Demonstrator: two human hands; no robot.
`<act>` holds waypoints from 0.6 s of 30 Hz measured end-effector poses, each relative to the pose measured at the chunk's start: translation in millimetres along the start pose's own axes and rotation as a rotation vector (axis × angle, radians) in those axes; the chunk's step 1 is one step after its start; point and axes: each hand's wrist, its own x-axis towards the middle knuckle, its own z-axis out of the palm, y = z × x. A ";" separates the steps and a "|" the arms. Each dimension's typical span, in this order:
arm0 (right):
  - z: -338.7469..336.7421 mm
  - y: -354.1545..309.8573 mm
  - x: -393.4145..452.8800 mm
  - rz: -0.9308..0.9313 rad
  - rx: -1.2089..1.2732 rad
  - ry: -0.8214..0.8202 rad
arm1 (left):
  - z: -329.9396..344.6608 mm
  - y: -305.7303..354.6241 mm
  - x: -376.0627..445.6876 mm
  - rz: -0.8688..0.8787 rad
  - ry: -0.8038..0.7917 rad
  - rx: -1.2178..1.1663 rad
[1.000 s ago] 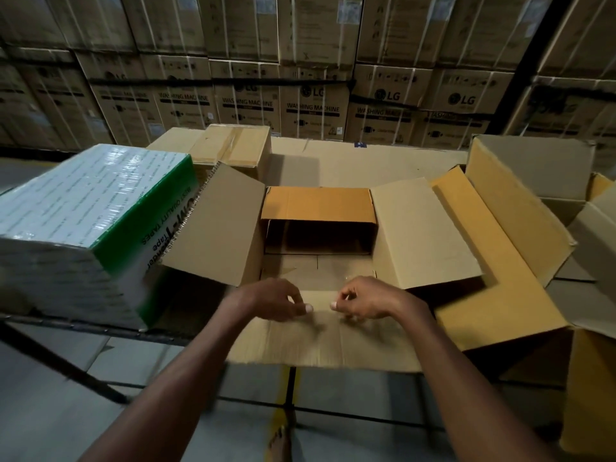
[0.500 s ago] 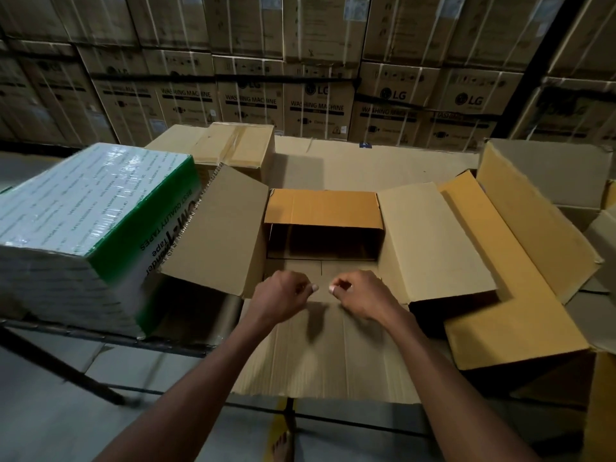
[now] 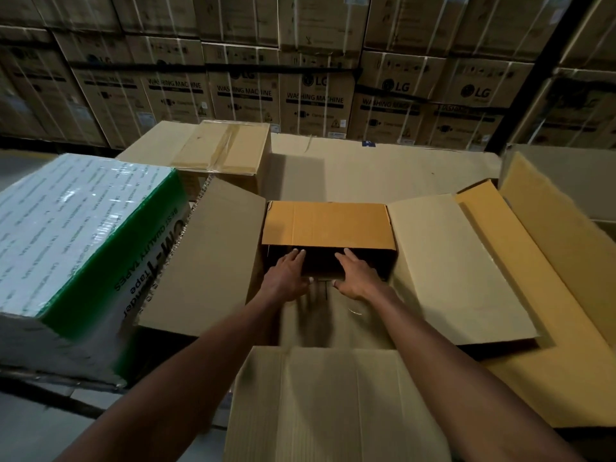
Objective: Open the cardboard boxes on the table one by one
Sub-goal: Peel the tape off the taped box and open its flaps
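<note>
"LG", "WASHING MACHINE" on stacked cartons (image 3: 313,95), "Tape", "BEST QUALITY TAPES" on green-white box (image 3: 83,235)

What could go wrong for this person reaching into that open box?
Both the left hand and right hand reach flat into the open box, whose dark interior hides any contents. The near flap overhangs the table edge; leaning on it might tip the box.
</note>
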 end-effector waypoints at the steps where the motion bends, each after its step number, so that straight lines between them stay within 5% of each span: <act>1: -1.6 -0.3 4.5 -0.015 0.014 0.033 | -0.9 -0.3 4.6 0.010 0.061 -0.003; 8: -30.4 -13.0 46.2 -0.100 0.054 0.310 | -43.6 3.2 44.2 0.114 0.360 -0.050; 18: -62.2 -16.7 137.0 -0.079 0.001 0.256 | -73.3 -22.7 125.4 0.084 0.275 -0.020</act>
